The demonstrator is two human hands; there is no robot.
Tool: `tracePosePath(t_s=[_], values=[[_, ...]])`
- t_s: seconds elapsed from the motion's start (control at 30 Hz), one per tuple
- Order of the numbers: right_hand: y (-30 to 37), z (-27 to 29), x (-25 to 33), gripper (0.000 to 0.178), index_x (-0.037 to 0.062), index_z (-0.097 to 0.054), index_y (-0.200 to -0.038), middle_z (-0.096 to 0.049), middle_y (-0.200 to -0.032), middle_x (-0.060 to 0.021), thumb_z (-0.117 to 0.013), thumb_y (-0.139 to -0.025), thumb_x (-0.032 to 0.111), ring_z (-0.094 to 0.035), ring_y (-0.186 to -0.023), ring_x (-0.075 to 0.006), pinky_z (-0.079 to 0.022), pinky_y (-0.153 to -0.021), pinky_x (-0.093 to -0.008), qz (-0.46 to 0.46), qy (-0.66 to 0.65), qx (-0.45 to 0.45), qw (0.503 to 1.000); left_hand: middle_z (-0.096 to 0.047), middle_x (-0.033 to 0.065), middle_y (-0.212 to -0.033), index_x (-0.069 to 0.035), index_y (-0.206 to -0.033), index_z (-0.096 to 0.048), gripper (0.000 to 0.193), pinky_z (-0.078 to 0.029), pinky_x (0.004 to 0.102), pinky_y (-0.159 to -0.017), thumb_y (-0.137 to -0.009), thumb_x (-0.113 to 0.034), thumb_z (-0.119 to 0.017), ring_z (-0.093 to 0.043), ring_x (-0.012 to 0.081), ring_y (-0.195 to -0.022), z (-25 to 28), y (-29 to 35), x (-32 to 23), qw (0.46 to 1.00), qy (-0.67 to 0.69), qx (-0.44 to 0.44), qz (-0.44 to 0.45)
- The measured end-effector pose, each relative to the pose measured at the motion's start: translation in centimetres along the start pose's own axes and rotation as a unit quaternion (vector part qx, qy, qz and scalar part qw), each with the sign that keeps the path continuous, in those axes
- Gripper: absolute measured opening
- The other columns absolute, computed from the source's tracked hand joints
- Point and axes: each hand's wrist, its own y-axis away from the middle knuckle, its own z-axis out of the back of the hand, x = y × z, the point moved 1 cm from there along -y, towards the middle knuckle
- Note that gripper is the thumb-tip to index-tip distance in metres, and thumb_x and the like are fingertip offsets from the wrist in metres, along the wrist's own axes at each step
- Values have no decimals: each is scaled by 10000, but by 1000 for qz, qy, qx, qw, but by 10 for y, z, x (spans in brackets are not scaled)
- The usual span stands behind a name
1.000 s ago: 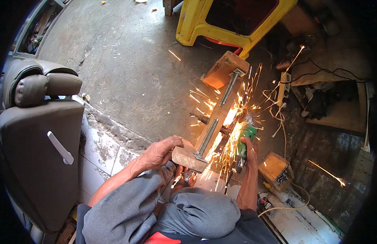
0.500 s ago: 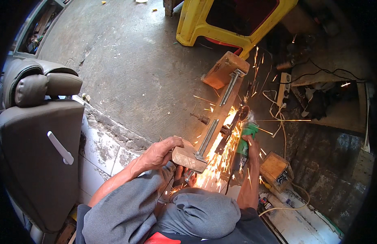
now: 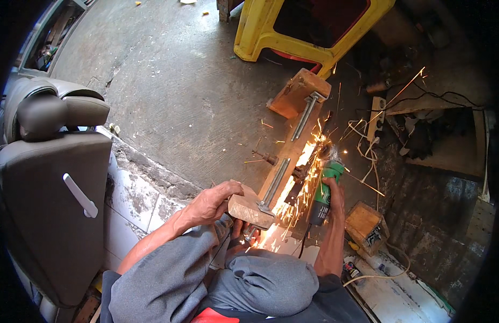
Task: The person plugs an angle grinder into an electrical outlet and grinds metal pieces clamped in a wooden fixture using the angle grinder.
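My right hand [image 3: 335, 198] is wrapped round a green angle grinder [image 3: 327, 185] with a dark rear end and a cord. Its disc, half hidden by glare, meets a dark metal piece [image 3: 295, 188] beside a wooden frame, and bright sparks [image 3: 281, 212] stream toward my feet. At the near end of the frame, my left hand [image 3: 217, 202] grips a wooden block [image 3: 250, 209]. Threaded metal rods [image 3: 275, 183] lie along the frame. A second wooden block [image 3: 300, 92] forms its far end. A small clamp screw [image 3: 265, 157] sticks out on the left side.
At the far side stands a yellow plastic stool [image 3: 253, 32]. A dark vehicle seat [image 3: 53, 188] is at the left, by a broken tiled ledge [image 3: 133, 185]. On the right lie a power strip [image 3: 376, 118] with tangled cords, a wooden box [image 3: 363, 222] and an open wooden frame [image 3: 448, 134].
The grinder has turned slightly in my right hand, so more of its dark rear end shows. The spark stream has become narrower. My left hand stays on the block.
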Motion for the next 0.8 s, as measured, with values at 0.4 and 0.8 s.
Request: tracePosePath(t_s=[0.4,0.8], values=[[-12,2,-22,311,43,-638,-1011,-648,-760,-51,-707,-861,307,-648,-605,-162,-536,-543,-309,11,-59,44,997,-651,168,-1226,-57,-1273,-577,454,-545,387,-961,-871,153,-601,-665,355,-1151,-1,-4,-2,999,19,-17,-42],[-14,8,-23,368,65,-662,-1028,-657,-823,-46,-709,-816,362,-626,-644,-179,-522,-599,-341,-32,-28,14,999,-641,161,-1251,-54,-1260,-584,413,-535,411,-1002,-892,132,-568,-629,378,-1219,-2,-5,-2,999,9,-14,-32]])
